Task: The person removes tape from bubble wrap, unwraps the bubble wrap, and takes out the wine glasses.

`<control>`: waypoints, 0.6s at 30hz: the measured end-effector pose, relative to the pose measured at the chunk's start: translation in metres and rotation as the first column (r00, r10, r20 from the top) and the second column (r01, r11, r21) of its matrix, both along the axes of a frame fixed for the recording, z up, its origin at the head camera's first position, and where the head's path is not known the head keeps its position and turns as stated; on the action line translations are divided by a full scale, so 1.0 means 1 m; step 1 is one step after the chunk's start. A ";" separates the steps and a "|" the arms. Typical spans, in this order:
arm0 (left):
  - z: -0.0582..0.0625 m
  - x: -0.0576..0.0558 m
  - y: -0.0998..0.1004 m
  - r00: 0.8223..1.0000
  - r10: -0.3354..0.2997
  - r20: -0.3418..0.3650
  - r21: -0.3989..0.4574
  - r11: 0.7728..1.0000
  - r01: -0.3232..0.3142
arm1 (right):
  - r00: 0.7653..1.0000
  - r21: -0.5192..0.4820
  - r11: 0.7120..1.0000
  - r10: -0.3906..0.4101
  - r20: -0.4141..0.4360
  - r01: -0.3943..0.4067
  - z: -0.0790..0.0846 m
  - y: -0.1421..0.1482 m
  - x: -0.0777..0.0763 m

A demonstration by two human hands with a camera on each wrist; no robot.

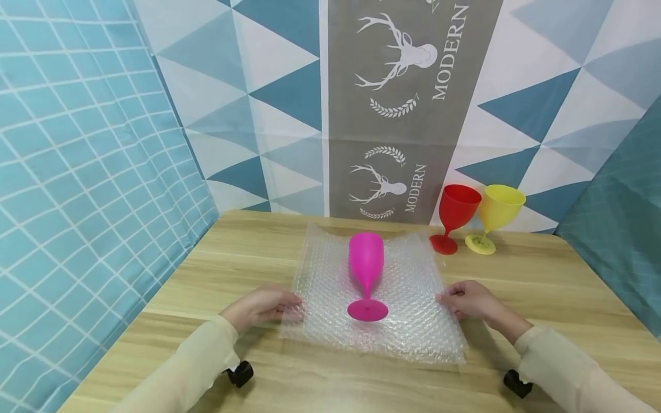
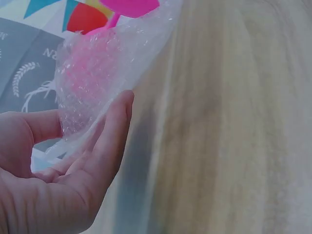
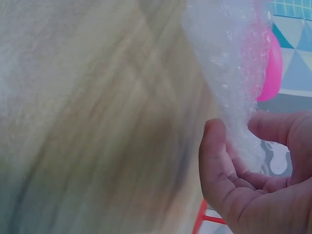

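A pink plastic goblet [image 1: 366,261] lies on its side on a sheet of bubble wrap [image 1: 320,275], its round foot toward me and its bowl toward the wall. My left hand [image 1: 265,306] pinches the sheet's left edge between thumb and fingers. On the opposite side, my right hand [image 1: 471,299] pinches the right edge. Both side edges are lifted a little off the table. In the left wrist view the bubble wrap [image 2: 92,73] partly veils the goblet [image 2: 131,6]. The right wrist view shows the goblet [image 3: 274,68] behind the raised wrap.
A red goblet [image 1: 457,209] and a yellow goblet [image 1: 500,209] stand upright side by side at the table's back right. The wooden table [image 1: 248,252] meets a patterned cloth [image 1: 289,132] behind and a blue checked cloth [image 1: 77,172] at the left.
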State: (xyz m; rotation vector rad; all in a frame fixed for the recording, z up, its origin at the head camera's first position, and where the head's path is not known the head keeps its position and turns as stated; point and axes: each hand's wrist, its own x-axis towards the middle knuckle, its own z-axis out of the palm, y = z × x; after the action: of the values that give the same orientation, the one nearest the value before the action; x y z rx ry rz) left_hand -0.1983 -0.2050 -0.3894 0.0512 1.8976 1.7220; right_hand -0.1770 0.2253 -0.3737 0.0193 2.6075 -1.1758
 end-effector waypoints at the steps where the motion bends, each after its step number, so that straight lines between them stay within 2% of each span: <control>1: 0.001 0.000 0.000 1.000 -0.002 -0.008 0.001 1.000 0.002 | 1.000 0.002 1.000 0.001 0.002 -0.001 0.002 0.000 0.000; 7: 0.006 0.000 0.001 0.999 -0.026 -0.040 0.003 1.000 0.026 | 0.999 0.104 0.995 0.001 -0.054 0.005 0.019 0.002 -0.001; 11: 0.006 0.001 0.001 0.999 -0.031 -0.045 0.007 0.999 0.031 | 0.992 0.183 0.983 -0.001 -0.128 0.024 0.035 -0.001 -0.006; 15: 0.005 0.002 0.000 0.998 -0.036 -0.049 0.006 0.999 0.036 | 0.968 0.226 0.972 0.002 -0.251 0.056 0.049 -0.012 -0.011; 18: 0.005 0.003 -0.001 0.998 -0.037 -0.053 0.010 0.999 0.038 | 0.952 0.249 0.967 0.019 -0.306 0.061 0.059 -0.022 -0.015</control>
State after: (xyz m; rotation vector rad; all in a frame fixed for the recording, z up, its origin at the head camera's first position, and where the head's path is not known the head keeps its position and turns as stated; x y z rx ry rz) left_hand -0.1949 -0.2061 -0.3840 0.1375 1.9130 1.7222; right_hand -0.1923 0.2036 -0.3143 -0.0911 3.0247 -0.8997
